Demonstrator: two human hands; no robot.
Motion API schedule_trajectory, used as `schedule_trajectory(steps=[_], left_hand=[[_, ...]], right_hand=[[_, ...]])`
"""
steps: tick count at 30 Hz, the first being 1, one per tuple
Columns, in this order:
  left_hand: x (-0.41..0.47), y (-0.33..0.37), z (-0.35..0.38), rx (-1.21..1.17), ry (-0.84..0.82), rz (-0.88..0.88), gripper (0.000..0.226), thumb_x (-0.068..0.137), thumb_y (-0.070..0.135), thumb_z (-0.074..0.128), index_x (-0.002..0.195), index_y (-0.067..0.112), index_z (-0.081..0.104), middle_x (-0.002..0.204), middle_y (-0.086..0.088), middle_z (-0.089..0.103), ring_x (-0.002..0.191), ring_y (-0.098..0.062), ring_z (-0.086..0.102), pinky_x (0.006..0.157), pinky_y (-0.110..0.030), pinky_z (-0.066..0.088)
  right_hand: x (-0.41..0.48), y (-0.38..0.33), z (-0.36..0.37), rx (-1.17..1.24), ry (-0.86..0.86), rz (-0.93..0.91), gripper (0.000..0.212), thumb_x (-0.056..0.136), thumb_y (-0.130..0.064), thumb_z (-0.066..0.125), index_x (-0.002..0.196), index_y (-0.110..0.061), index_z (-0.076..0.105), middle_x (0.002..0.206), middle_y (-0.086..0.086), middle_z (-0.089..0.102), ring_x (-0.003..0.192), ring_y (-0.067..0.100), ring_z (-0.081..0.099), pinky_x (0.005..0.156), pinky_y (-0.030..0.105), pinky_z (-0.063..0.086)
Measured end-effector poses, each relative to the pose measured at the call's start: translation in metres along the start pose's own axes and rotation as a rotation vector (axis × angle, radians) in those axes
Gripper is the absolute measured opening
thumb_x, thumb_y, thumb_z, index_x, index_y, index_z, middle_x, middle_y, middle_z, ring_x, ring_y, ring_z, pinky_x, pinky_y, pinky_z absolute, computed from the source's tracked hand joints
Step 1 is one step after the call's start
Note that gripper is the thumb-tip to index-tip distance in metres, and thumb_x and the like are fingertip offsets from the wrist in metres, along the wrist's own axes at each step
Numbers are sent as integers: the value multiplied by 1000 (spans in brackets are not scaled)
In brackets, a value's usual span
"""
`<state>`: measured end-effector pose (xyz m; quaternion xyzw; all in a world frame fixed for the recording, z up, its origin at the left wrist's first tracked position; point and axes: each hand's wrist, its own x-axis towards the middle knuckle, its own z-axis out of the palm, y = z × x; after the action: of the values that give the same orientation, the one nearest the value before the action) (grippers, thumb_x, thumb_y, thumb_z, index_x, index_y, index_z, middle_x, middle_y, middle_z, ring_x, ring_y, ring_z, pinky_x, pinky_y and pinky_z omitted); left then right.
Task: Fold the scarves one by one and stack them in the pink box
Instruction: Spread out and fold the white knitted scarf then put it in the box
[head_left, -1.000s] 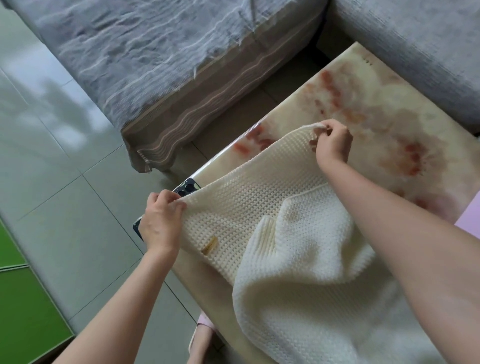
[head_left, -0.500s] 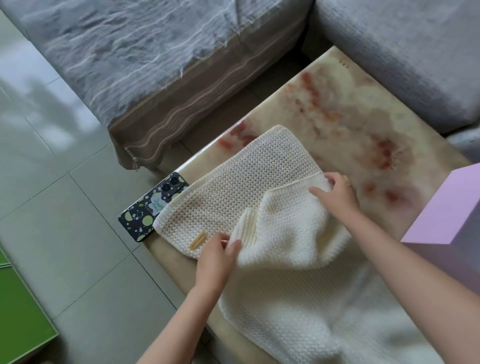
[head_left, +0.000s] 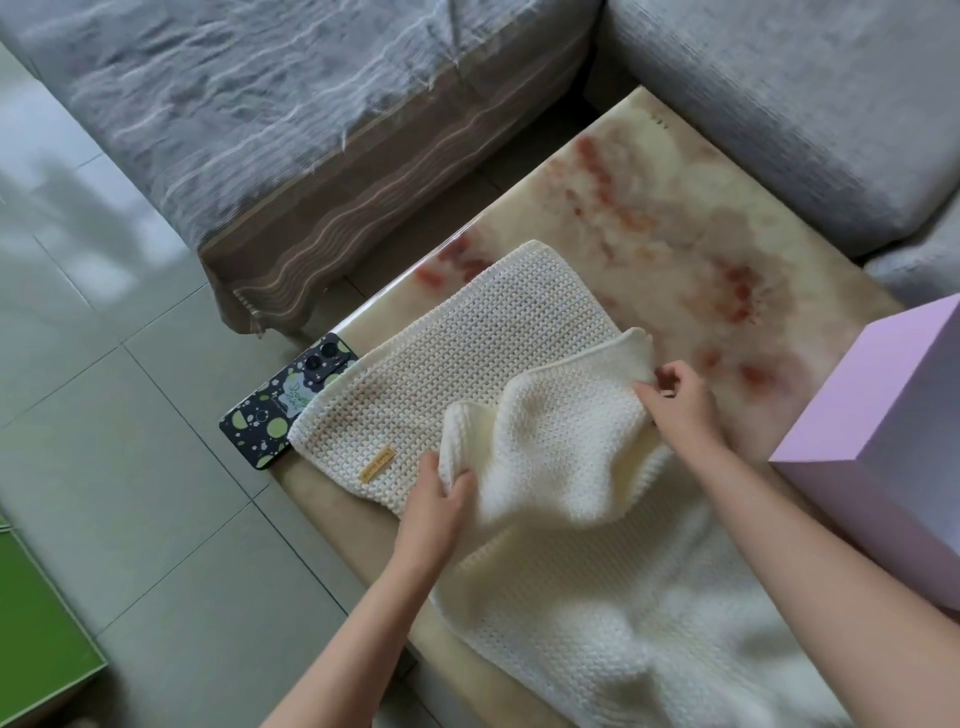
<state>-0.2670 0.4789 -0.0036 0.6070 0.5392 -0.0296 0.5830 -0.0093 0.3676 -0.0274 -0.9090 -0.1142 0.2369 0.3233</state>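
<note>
From the head camera, a cream knit scarf (head_left: 467, 364) lies on the table (head_left: 675, 208). One end lies flat on the table's left part. The rest runs back toward the person and goes out of the bottom of the picture. So the long way of the scarf goes from the far left to the near right. Its flat end points at the grey sofa (head_left: 260, 104).

A fold of the scarf is lifted up above the flat end, and it runs across the scarf. The left hand (head_left: 434, 514) is at the near left end of this fold. Its thumb and fingers pinch the cloth there. The right hand (head_left: 680, 405) is at the far right end of the fold. Its fingers are curled round the scarf's edge. The fold hangs between the two hands.

A small tan label (head_left: 378, 464) sits on the flat end, just beside the left hand. A spotted phone (head_left: 283, 405) lies at the table's left corner, and the scarf's edge touches it. The pink box (head_left: 883, 431) stands on the right, near the right arm.
</note>
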Motion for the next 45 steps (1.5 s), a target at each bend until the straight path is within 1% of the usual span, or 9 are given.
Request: schedule_trajectory(steps=[3, 7, 11, 15, 19, 28, 34, 39, 45], left_hand=[[-27, 14, 28, 18, -119, 90, 18, 93, 28, 50, 110, 28, 44, 98, 8, 62, 87, -12, 60, 80, -33, 50], [-70, 28, 82, 4, -336, 126, 35, 94, 24, 49, 125, 33, 34, 103, 3, 65, 87, -12, 64, 77, -28, 52], [-91, 30, 119, 21, -422, 225, 64, 91, 13, 50, 146, 34, 24, 142, 11, 44, 128, -7, 44, 111, -35, 34], [-103, 32, 141, 6, -429, 208, 49, 86, 24, 53, 134, 31, 45, 126, 8, 58, 117, -10, 53, 104, -40, 41], [-138, 30, 169, -22, -558, 203, 41, 88, 14, 54, 114, 46, 52, 109, 11, 65, 100, -7, 62, 92, -32, 51], [-255, -4, 298, 102, -824, 252, 50, 80, 30, 55, 127, 44, 45, 121, 17, 59, 112, -5, 56, 101, -40, 44], [-323, -23, 385, 222, -928, 341, 52, 91, 17, 53, 137, 35, 38, 130, 15, 53, 119, -4, 48, 103, -30, 39], [-359, -46, 438, 272, -939, 353, 52, 88, 15, 56, 134, 35, 40, 124, 20, 51, 114, -3, 49, 97, -26, 40], [-407, -91, 501, 309, -1000, 331, 52, 87, 15, 56, 132, 36, 41, 131, 9, 53, 121, -12, 49, 103, -36, 41]], right_hand=[[-23, 15, -20, 73, 35, -5, 12, 84, -9, 62, 91, -14, 54, 76, -5, 59, 68, 23, 58, 61, 46, 55], [-51, 55, -70, 149, 50, 45, 23, 89, -1, 56, 107, -15, 56, 90, 2, 60, 70, 20, 57, 41, 28, 52], [-74, 87, -122, 298, 90, 125, 30, 90, 7, 54, 110, -15, 60, 98, 9, 58, 79, 25, 58, 40, 22, 52], [-96, 106, -157, 372, 81, 178, 29, 91, 10, 47, 100, -14, 61, 105, 12, 58, 85, 29, 59, 43, 25, 55], [-126, 135, -188, 398, 114, 213, 34, 90, 11, 47, 87, -17, 66, 104, 9, 60, 92, 25, 59, 49, 27, 57], [-229, 253, -308, 511, 249, 274, 38, 86, 19, 47, 92, -12, 68, 107, 16, 62, 97, 27, 63, 70, 24, 59], [-296, 342, -374, 531, 376, 315, 37, 85, 23, 44, 97, -4, 66, 97, 9, 65, 91, 22, 63, 63, 16, 55], [-330, 414, -402, 506, 450, 328, 46, 82, 22, 49, 87, -18, 71, 101, 4, 69, 93, 13, 65, 71, 21, 57], [-370, 486, -422, 446, 564, 378, 38, 78, 19, 57, 90, -15, 71, 91, -2, 68, 89, 13, 63, 71, 15, 56]])
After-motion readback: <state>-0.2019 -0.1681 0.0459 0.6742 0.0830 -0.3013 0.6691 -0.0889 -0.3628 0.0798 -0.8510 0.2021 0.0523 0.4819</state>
